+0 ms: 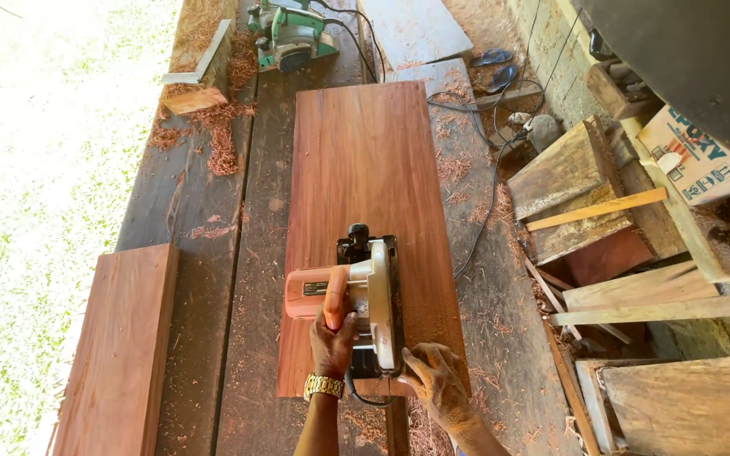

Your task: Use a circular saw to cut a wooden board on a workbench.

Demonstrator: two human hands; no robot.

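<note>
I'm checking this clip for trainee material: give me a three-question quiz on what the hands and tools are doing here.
1. True or false: the left hand grips the orange circular saw.
2. What does the right hand rest on? A) the green planer B) the near end of the reddish board C) the cardboard box
3. What litters the workbench at far left?

Key: 1 true. 2 B. 3 Wood shavings.
</note>
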